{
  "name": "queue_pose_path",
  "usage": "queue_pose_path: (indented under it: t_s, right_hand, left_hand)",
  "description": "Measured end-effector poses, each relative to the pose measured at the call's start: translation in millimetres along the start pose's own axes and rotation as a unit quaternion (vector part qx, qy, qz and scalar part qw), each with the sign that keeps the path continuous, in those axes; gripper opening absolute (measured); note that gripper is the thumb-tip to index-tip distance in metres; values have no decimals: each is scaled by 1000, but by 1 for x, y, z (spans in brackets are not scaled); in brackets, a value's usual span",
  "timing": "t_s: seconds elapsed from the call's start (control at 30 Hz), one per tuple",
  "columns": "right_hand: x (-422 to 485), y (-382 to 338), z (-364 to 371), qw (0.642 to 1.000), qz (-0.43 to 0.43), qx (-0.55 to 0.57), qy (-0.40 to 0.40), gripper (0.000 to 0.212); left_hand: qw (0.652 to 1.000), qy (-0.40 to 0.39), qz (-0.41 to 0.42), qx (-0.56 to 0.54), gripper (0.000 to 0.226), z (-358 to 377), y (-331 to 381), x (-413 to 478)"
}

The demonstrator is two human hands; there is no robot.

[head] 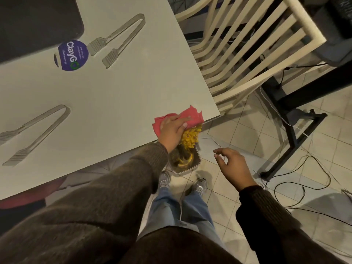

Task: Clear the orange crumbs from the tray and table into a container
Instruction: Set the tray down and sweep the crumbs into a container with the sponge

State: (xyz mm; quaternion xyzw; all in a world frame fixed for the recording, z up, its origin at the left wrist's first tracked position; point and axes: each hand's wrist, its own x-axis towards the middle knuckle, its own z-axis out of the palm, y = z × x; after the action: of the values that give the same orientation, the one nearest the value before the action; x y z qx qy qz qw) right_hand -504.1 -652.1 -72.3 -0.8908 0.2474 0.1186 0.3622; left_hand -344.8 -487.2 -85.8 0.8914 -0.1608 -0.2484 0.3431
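- Table (123,88): white top; you stand at its near right corner.
- Tray (38,21): dark, far left on the table, well apart from the crumbs.
- Cloth (194,116): red, at the corner edge, pressed flat under the extended fingers of your left hand (171,130).
- Container (197,162): on the floor below the corner.
- Right hand (234,164): beside the container, fingers relaxed, holding nothing.
- Crumbs (189,139): orange heap at the table edge, spilling above the container.
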Motion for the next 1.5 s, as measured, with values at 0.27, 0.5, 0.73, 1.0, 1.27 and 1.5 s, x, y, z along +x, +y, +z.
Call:
queue_pose_path:
  t_s: [0.27, 0.5, 0.73, 1.0, 1.27, 1.5]
  right_hand:
    - [5, 2, -5, 1000, -11, 4, 4, 16]
    - [15, -7, -13, 1000, -23, 3, -6, 19]
    - [23, -16, -11, 999, -36, -1, -16, 18]
    - [30, -17, -7, 998, -50, -16, -36, 18]
    - [38, -14, -9, 997, -60, -28, -47, 18]
    - [38, -12, -12, 997, -49, -36, -51, 18]
  left_hand:
    - [997, -17, -8, -75, 34, 0, -1, -26]
    - [937, 62, -127, -319, 33, -55, 1, -35]
    - [882, 289, -212, -305, 38, -126, -52, -40]
    - [932, 308, -190, -21, 37, -111, -105, -62]
    - [965, 156, -103, 184, 45, -96, -126, -57]
    - [938, 226, -220, 143, 48, -60, -87, -26]
